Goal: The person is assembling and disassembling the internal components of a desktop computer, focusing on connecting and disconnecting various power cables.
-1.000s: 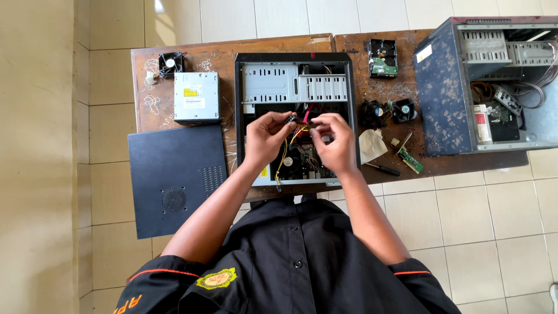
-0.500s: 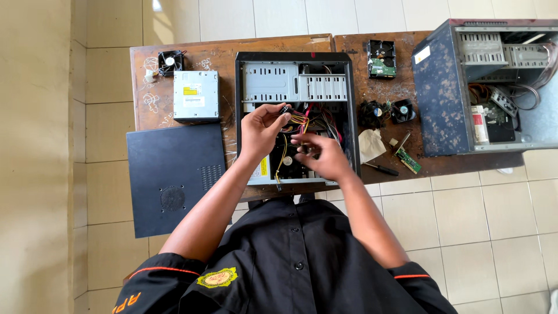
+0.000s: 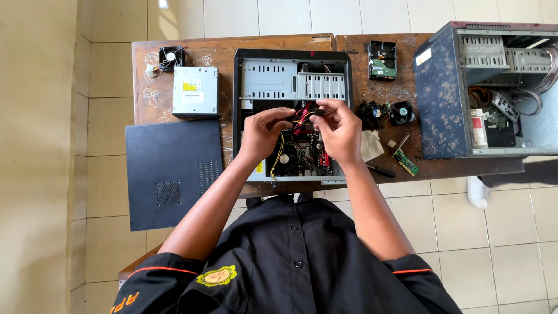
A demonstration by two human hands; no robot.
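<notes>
An open black computer case (image 3: 292, 61) lies flat on a brown wooden table (image 3: 232, 43), its motherboard (image 3: 302, 156) and metal drive cage (image 3: 290, 81) showing. My left hand (image 3: 263, 132) and my right hand (image 3: 337, 131) are both over the case's middle. Each pinches part of a bundle of red, yellow and black cables (image 3: 302, 116) held between them. The cable ends are hidden by my fingers.
A grey optical drive (image 3: 195, 92) and a small fan (image 3: 171, 57) lie left of the case, the black side panel (image 3: 172, 172) overhangs the table's front left. Right: a hard drive (image 3: 382, 60), two fans (image 3: 386, 111), a green card (image 3: 406, 162), a pen (image 3: 381, 171), a second open case (image 3: 494, 87).
Both hands have shifted upward toward the drive cage, with the cables still between them. The right hand has moved up from the motherboard's middle.
</notes>
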